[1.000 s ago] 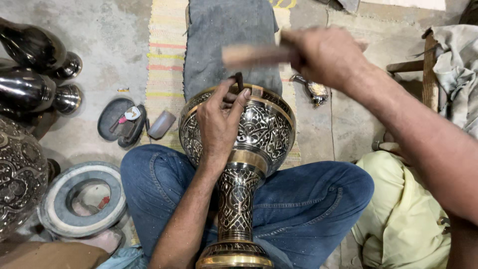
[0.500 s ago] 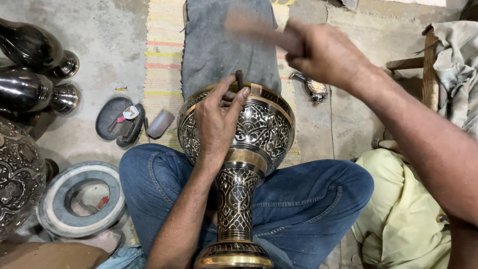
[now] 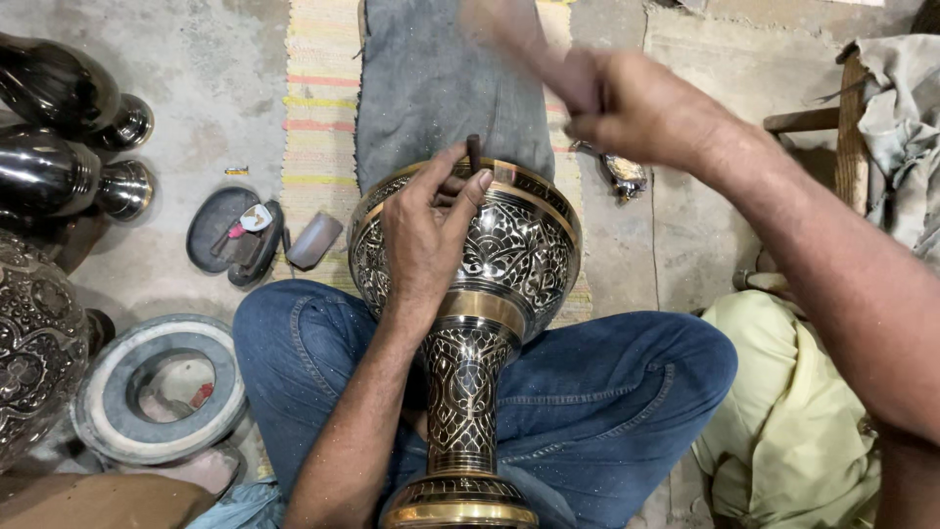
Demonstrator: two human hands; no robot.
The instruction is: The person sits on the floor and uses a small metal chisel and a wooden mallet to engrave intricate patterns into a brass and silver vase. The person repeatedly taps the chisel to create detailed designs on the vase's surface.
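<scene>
Two hands | left hand [image 3: 426, 240] pinches chisel [image 3: 474, 154] on vase [image 3: 509, 255] | right hand [image 3: 636, 108] grips motion-blurred mallet [image 3: 519, 44]

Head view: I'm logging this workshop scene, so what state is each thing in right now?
Engraved vase: lying across the lap, gold base nearest the camera.
Small chisel: pinched upright in the left hand, tip on the vase.
Wooden stick: raised in the right hand, blurred by motion.
Two dark vases: lying on their sides on the floor.
Grey ring: flat on the floor.
</scene>
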